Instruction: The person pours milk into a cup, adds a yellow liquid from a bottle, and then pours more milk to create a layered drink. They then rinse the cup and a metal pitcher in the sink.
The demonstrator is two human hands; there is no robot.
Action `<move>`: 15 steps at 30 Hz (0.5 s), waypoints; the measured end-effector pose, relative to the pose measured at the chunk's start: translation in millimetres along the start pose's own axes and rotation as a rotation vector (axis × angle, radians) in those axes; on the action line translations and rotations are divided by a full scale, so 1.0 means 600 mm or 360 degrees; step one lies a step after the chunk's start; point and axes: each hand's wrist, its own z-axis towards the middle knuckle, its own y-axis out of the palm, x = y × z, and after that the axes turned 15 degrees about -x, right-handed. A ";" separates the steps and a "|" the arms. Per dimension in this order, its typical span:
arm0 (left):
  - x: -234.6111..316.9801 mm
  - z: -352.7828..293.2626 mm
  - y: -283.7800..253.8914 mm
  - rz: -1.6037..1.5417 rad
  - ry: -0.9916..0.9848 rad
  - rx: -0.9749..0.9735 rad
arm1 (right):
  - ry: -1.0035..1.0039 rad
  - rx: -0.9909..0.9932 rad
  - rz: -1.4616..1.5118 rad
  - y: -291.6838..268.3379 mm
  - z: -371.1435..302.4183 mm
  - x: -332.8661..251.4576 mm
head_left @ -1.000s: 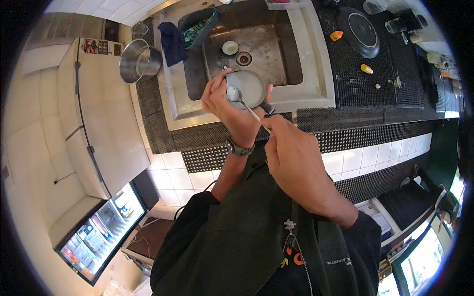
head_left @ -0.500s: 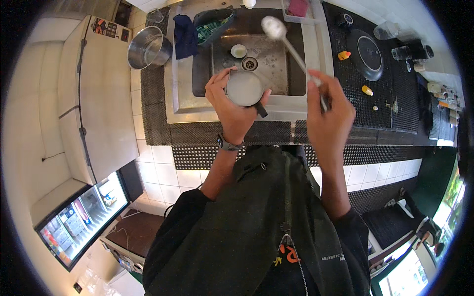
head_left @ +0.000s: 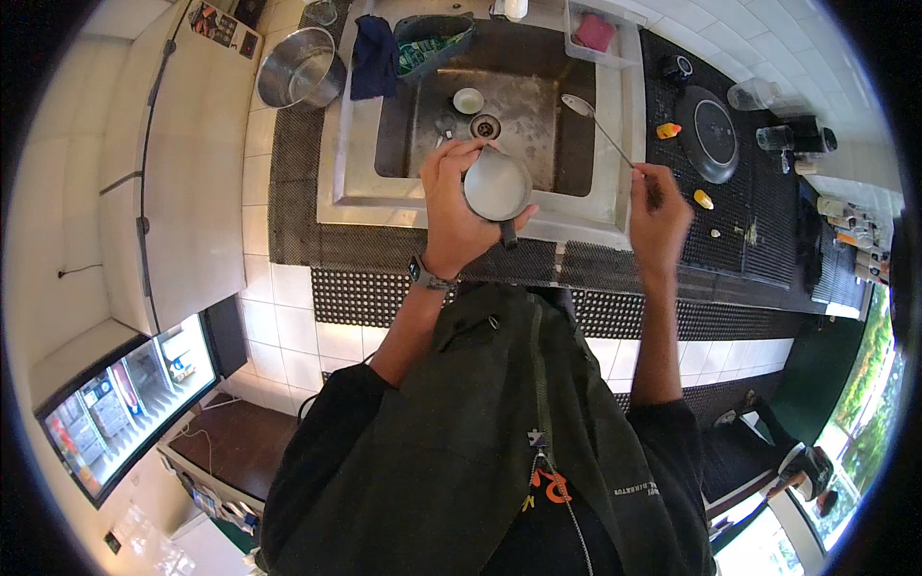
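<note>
Left hand [head_left: 456, 206] wrapped round a grey pitcher [head_left: 498, 182], right hand [head_left: 660, 216] pinching a long-handled spoon [head_left: 577, 106].
So the pitcher's in view above the sink's near edge, mouth up, dark handle pointing back toward the person; looks pale inside, though can't really tell if that's liquid. Right-hand fingers are closed on the end of the spoon handle, with the bowl of it out over the right side of the sink [head_left: 547, 96], well apart from the pitcher. Down in the basin there's a small white dish [head_left: 469, 101] just beside the drain [head_left: 485, 126]. Dark blue cloth [head_left: 374, 58] hangs out on the left rim, clear tub [head_left: 615, 53] with a pink sponge [head_left: 595, 33] at the far right corner, and a dark pan [head_left: 709, 134] sits further right on the black mat [head_left: 735, 226].
</note>
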 end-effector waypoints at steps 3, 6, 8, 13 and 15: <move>0.003 0.002 0.000 0.0021 -0.0065 -0.0034 | -0.0152 -0.0179 -0.0149 -0.092 -0.023 -0.108; 0.006 0.007 -0.005 0.0055 -0.0007 -0.0083 | -0.0442 -0.0378 -0.0204 -0.122 -0.029 -0.154; 0.016 0.013 -0.014 0.0066 0.0021 -0.0162 | -0.0650 -0.0499 -0.0504 -0.127 -0.020 -0.179; 0.018 0.017 -0.015 0.0004 0.0145 -0.0280 | -0.0884 -0.0723 -0.0969 -0.113 0.013 -0.197; 0.016 0.015 -0.014 -0.0040 0.0174 -0.0323 | -0.0904 -0.0805 -0.1072 -0.106 0.021 -0.196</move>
